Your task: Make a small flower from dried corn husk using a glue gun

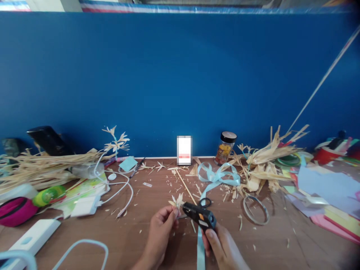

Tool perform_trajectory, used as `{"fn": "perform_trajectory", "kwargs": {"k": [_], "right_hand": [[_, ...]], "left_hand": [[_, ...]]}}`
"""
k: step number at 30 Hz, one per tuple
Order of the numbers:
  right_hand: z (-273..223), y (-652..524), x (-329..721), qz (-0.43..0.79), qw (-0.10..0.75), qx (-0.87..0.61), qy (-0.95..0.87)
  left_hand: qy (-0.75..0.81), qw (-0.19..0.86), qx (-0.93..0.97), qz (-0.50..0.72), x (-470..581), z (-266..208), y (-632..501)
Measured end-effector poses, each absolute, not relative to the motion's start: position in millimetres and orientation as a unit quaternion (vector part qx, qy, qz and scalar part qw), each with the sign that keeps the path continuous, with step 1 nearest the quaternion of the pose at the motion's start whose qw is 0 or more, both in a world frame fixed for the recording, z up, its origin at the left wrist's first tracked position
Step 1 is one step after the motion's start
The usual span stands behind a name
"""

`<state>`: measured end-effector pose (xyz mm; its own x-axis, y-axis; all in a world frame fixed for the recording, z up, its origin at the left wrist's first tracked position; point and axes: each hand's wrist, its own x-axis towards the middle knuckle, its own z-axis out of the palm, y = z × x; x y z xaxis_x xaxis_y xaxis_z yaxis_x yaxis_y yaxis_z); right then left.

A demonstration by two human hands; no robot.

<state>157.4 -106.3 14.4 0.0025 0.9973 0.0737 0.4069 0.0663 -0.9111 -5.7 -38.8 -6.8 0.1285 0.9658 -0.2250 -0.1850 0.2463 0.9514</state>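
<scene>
Between the fingertips of my left hand [164,225] is a small pale flower [177,201] of dried husk, petals pointing up. My right hand [221,243] is wrapped round a black glue gun [199,216], whose nozzle end points left and sits close beside the flower. Whether the nozzle touches the flower I cannot tell. Behind the glue gun lies a thin stick [185,186], and the black handle loop of what look like scissors [205,203] shows there. A light blue ribbon [200,249] runs beneath the glue gun to a looped pile [219,175].
Dried husks [264,157] are heaped at the right, beside a lidded jar [225,148] and a tape roll [255,210]. On the left are more husks [47,168], a white cable [128,183] and a power strip [33,238]. A blue partition [157,86] closes off the back.
</scene>
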Motion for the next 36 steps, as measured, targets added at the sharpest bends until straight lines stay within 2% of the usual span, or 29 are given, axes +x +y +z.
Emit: {"fn": "perform_trajectory", "kwargs": {"k": [3,6,10,15,17,19,21,23,25,27,29,31,36], "right_hand": [[24,-109,174,0.27,0.383,-0.632,-0.617],[31,-115,203,0.159,0.313,-0.689,-0.634],[18,-128,251,-0.05,0.234,-0.749,-0.618],[-14,-145,292,-0.127,0.107,-0.787,-0.594],[-11,-150,292,-0.148,0.093,-0.785,-0.594],[3,-151,278,-0.167,0.129,-0.788,-0.579],[22,-145,250,-0.133,0.239,-0.763,-0.586],[37,-134,211,0.023,0.35,-0.683,-0.64],[43,-119,171,0.226,0.405,-0.617,-0.635],[39,-102,139,0.365,0.48,-0.569,-0.559],[30,-89,120,0.467,0.52,-0.512,-0.499],[21,-80,112,0.5,0.546,-0.487,-0.463],[5,-76,112,0.464,0.576,-0.519,-0.429]], "left_hand": [[0.474,0.622,0.415,0.465,-6,-4,-39],[0.478,0.629,0.41,0.456,-6,-5,-38],[0.473,0.629,0.405,0.466,-5,-4,-39],[0.475,0.641,0.398,0.453,-6,-3,-39],[0.47,0.646,0.397,0.453,-6,-3,-38],[0.461,0.647,0.398,0.46,-6,-2,-39],[0.448,0.652,0.401,0.462,-5,-2,-41],[0.432,0.664,0.404,0.457,-3,-1,-43],[0.417,0.68,0.405,0.446,-1,-1,-45],[0.406,0.69,0.406,0.441,1,-2,-47],[0.405,0.688,0.406,0.445,2,-3,-47],[0.412,0.681,0.407,0.449,1,-3,-47],[0.424,0.672,0.414,0.444,1,-5,-47]]}}
